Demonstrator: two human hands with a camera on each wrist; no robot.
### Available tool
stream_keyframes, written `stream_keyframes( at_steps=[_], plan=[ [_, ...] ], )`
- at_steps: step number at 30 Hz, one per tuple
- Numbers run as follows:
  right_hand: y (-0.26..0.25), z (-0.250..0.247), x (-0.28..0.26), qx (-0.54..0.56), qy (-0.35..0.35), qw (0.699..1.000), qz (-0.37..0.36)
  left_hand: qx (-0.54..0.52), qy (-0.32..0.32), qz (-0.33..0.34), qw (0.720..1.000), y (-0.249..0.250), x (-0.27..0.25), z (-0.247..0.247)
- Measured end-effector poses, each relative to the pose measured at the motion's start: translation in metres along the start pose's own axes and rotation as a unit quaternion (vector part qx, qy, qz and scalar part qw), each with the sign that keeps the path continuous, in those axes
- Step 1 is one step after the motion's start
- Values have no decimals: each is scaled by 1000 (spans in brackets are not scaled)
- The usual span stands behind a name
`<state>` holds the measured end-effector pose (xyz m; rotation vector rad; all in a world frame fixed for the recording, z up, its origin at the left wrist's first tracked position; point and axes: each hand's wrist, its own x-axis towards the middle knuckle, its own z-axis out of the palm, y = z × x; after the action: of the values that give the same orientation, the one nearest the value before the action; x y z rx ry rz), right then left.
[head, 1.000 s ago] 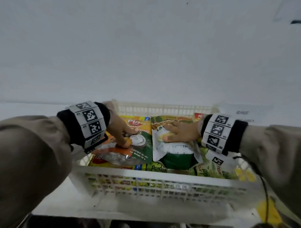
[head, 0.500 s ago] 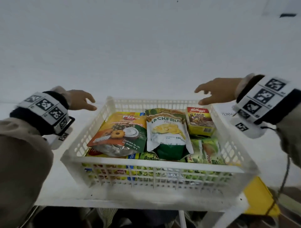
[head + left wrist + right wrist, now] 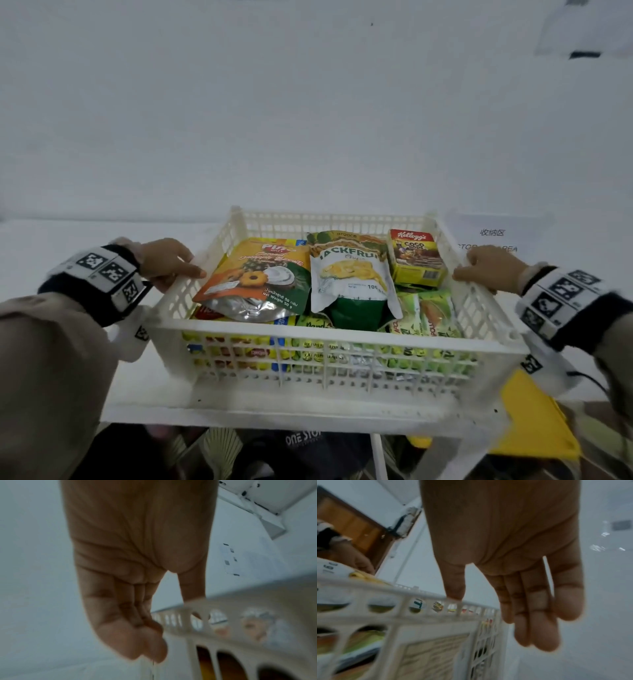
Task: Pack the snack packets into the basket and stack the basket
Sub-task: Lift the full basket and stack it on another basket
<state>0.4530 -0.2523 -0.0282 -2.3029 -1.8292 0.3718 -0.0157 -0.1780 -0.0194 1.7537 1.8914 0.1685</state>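
Note:
A white lattice basket stands on the white table, filled with snack packets. On top lie an orange pineapple-biscuit pouch, a white jackfruit pouch and a yellow Coco Pops box; green packets lie beneath. My left hand grips the left rim, thumb over the top and fingers curled against the outer wall of the basket. My right hand is at the right rim. Its thumb touches the basket rim, with fingers hanging straight outside the wall.
A paper sign lies on the table behind the basket's right corner. A yellow flat object sticks out past the table's front right. A dark bag sits below the table edge. A plain white wall rises behind.
Both hands left the packets inside the basket, lifted outward, then came down onto the left and right rims. The packets lie as they were.

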Motion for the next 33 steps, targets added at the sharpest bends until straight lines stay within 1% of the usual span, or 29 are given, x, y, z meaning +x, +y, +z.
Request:
stream_keyframes(
  at_steps=[1,4,6,10,15,18,21,27,30,33],
  plan=[
    [2,3,0,28,24,999,5,-8,12,6,1000,1,-2,2],
    [0,12,-1,76,86,993,7,2,82,24,996,0,-8,11],
    [-2,13,-3,103,124,987,19,5,111,33,993,-2,-12,15],
    [-15,9,-6,126,154,980,15,3,128,43,991,-21,-18,5],
    [-64,4,-9,143,165,976,9,-5,165,49,985,-58,-27,-34],
    [-110,10,-6,161,168,972,-15,-17,182,40,982,-99,-27,-60],
    [-168,26,-5,180,167,969,-36,-10,189,28,981,-151,-25,-88],
    [-291,88,6,215,124,967,-52,72,201,0,977,-269,-6,-151],
    [-349,119,8,240,114,962,-62,82,201,-22,976,-323,2,-176],
    [-400,145,14,242,101,962,-71,82,193,-43,977,-366,11,-197]
  ],
)
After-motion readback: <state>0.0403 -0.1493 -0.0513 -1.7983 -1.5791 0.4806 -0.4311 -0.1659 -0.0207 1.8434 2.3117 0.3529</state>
